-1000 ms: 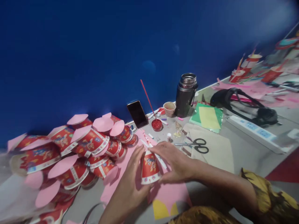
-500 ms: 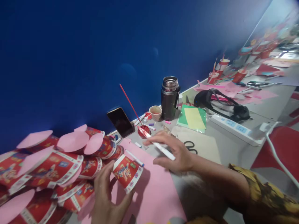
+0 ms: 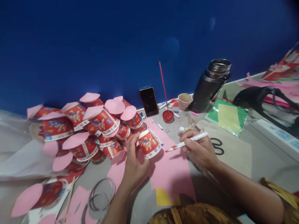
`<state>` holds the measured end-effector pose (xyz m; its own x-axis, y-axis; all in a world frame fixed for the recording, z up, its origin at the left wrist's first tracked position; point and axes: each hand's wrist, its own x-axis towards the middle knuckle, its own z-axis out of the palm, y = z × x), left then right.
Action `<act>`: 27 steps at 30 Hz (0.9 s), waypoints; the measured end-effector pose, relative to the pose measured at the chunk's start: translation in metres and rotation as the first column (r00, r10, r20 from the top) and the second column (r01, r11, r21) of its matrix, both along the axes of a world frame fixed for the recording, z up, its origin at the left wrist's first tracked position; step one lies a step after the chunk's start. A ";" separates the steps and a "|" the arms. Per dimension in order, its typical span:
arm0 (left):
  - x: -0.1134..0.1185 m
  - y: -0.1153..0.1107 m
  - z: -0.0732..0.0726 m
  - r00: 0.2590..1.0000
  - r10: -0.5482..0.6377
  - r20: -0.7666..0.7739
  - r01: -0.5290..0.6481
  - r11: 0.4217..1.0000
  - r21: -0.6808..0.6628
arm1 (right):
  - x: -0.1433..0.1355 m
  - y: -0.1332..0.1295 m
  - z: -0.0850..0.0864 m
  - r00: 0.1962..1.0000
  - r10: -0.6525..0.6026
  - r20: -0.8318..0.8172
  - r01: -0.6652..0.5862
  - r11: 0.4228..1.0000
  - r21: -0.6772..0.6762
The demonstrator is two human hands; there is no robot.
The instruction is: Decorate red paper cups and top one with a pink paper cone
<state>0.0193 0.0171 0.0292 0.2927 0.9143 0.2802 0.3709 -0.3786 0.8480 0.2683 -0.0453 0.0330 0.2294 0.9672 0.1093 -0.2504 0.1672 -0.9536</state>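
Observation:
My left hand (image 3: 134, 160) grips a red patterned paper cup (image 3: 149, 144), tilted, its thumb and fingers round the sides. In my right hand (image 3: 198, 149) is a white marker (image 3: 190, 141), its tip end smeared red and aimed toward the cup, a short gap away. Pink paper (image 3: 174, 169) lies under both hands. Beyond them stands a small round dish of red paste (image 3: 168, 116) with a thin red stick (image 3: 163, 82) upright in it. Left of my left hand, several red cups (image 3: 105, 122) with pink paper discs are piled up.
A phone (image 3: 149, 101) leans on the blue wall (image 3: 112, 46). Farther right are a paper cup (image 3: 185, 101), a dark thermos (image 3: 207, 87), a green packet (image 3: 210, 113) and a white power strip (image 3: 275, 137). Wire rings (image 3: 100, 196) lie at the front left.
The view has turned left, bringing more of the cup pile into sight. My right hand has drawn the marker back from the red dish and turned its tip toward the held cup.

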 end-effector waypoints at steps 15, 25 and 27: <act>-0.001 -0.001 -0.007 0.975 -0.074 0.207 0.110 0.980 -0.166 | -0.008 -0.004 0.018 0.950 -0.068 0.306 0.052 0.997 0.060; -0.003 0.001 -0.010 0.988 -0.022 0.151 0.050 0.981 -0.189 | -0.007 0.000 0.001 0.995 -0.068 0.070 0.072 0.996 -0.056; -0.003 0.001 -0.011 0.992 0.000 0.124 0.023 0.982 -0.185 | -0.003 0.004 0.002 0.994 -0.103 0.017 0.104 0.993 -0.054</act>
